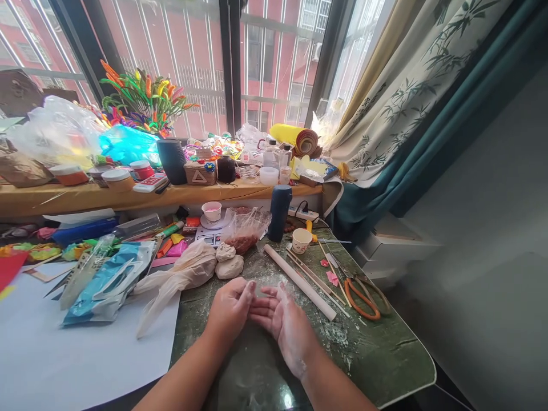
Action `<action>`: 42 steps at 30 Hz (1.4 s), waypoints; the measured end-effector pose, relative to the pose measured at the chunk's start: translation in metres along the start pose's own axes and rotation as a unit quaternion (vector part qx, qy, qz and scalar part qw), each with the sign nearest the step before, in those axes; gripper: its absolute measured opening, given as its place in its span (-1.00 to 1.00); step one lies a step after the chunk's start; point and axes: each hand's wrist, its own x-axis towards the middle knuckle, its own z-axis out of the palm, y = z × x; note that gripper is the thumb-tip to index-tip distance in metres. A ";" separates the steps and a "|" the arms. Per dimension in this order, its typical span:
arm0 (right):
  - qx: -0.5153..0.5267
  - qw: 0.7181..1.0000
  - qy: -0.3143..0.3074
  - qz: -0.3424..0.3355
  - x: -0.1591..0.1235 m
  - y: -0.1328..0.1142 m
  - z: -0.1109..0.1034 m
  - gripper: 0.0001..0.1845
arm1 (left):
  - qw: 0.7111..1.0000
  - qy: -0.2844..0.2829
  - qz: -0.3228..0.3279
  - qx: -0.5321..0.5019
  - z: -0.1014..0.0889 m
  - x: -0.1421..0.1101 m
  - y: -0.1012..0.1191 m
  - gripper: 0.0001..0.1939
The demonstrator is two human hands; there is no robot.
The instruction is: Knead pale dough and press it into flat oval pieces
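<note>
My left hand [228, 311] and my right hand [291, 326] meet over the dark green tabletop [244, 365]. The right palm faces up and inward, with its fingers stretched toward the left hand and nothing visible on it. On my left hand the thumb points up; most of its other fingers are hidden, so its grip is unclear. Whitish powder marks the right hand. Just beyond them are two lumps of pale clay [229, 266], near a knotted plastic bag [188, 265]. A pale rolling pin [299, 281] lies diagonally to the right of my hands.
Orange-handled scissors [362, 299], thin wooden sticks [319, 279] and a paper cup [301, 240] are on the right. A dark blue cylinder [279, 214] stands behind. White paper [107, 365] and a blue packet [107, 285] lie left. The windowsill [240, 193] is crowded with jars and bottles.
</note>
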 end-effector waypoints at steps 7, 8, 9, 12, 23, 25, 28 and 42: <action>-0.057 0.992 0.070 -0.083 0.016 0.004 -0.027 -0.58 | 0.958 0.017 -0.147 -0.245 0.012 0.003 -0.006 -0.29; -0.056 0.993 0.067 -0.078 0.015 0.005 -0.028 -0.59 | 0.951 0.020 -0.156 -0.265 0.014 0.003 -0.006 -0.29; -0.053 0.994 0.063 -0.073 0.014 0.006 -0.028 -0.60 | 0.944 0.023 -0.165 -0.284 0.015 0.003 -0.006 -0.29; -0.006 0.998 0.040 -0.040 0.008 0.015 -0.023 -0.61 | 0.936 0.037 -0.160 -0.310 0.016 0.000 -0.005 -0.29; 0.250 0.960 0.120 0.027 0.024 0.006 -0.013 -0.68 | 0.952 -0.248 0.176 -0.043 0.008 -0.023 0.013 -0.46; 0.236 0.959 0.155 0.020 0.029 -0.007 -0.017 -0.66 | 0.959 -0.206 0.173 -0.090 0.011 -0.024 0.007 -0.51; 0.204 0.969 0.141 0.014 0.030 -0.020 -0.019 -0.58 | 0.958 -0.100 0.103 -0.247 0.016 -0.019 -0.003 -0.44; -0.025 0.990 0.109 -0.090 0.027 -0.014 -0.017 -0.57 | 0.772 0.009 -0.244 -0.587 0.013 0.001 0.005 -0.41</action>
